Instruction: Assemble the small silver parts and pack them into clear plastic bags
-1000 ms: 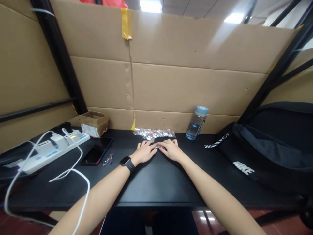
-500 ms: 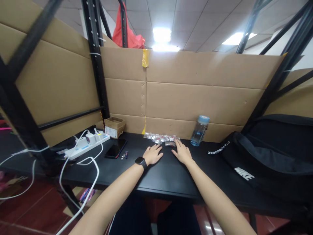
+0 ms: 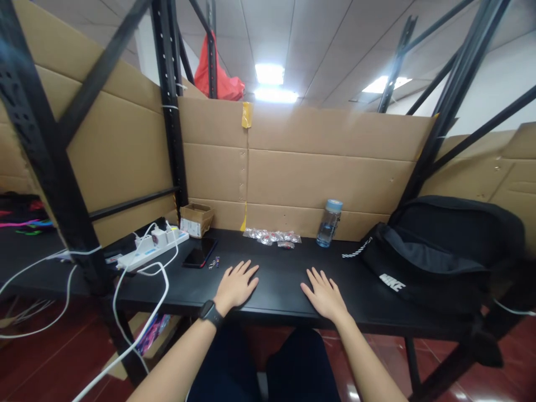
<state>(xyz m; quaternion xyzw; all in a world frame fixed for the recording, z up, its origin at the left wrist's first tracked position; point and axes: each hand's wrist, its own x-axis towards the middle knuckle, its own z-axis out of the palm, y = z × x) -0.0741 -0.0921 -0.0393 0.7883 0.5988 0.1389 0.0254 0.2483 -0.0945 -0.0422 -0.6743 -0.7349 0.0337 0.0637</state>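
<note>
I had my left hand [image 3: 235, 286] and right hand [image 3: 324, 295] flat, open and empty on the counter [image 3: 276, 279], well short of the little packets [image 3: 272, 237], so reaching them was next, I thought.

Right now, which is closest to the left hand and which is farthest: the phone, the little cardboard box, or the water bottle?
From the left hand:
1. Phone, just beyond it, to its left.
2. Little cardboard box, farther back-left by the wall.
3. Water bottle, off to the right, at the back.

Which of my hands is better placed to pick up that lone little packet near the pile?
Right hand, probably: the lone packet lies ahead and slightly inward of it. The left hand, flat and empty too, is farther off.
</note>
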